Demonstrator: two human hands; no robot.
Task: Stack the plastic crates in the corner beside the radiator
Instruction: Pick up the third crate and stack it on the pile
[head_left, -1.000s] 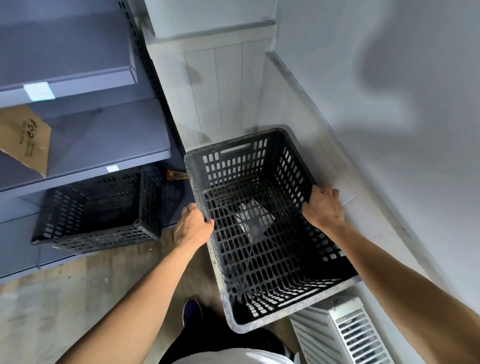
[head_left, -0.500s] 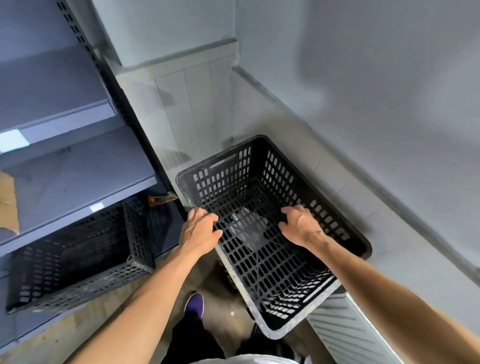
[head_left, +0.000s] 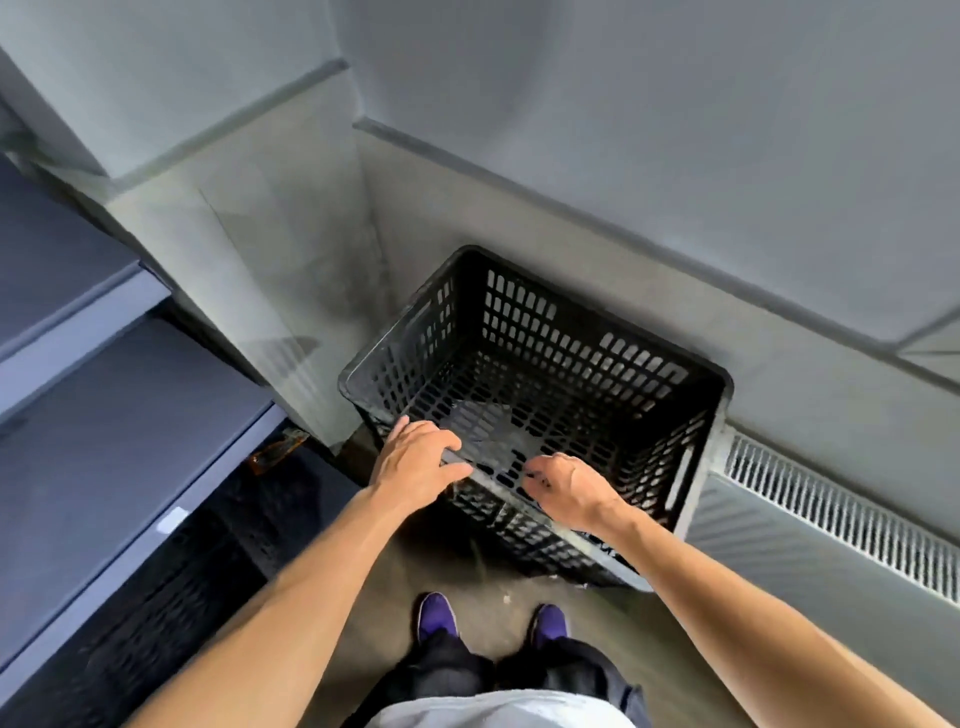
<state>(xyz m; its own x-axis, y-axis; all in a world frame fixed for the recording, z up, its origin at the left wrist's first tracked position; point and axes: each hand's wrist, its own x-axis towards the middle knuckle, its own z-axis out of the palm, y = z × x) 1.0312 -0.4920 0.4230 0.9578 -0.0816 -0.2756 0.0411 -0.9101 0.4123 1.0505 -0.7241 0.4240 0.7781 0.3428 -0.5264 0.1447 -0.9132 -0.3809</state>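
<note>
You are gripping the near rim of the black plastic crate (head_left: 571, 358) with both hands: left hand (head_left: 421, 462) clasping it between thumb and fingers, right hand (head_left: 566, 491) curling over it. Crate is sitting in the wall corner, just beside the radiator (head_left: 831, 525)

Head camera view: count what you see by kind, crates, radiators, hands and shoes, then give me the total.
Crates: 2, the corner crate and the blurred crate under the shelf; shelf
Radiators: 1, the radiator
Hands: 2, left hand and right hand, both gripping the corner crate's near rim
Shoes: 2, purple, left shoe and right shoe
Total: 7
</note>
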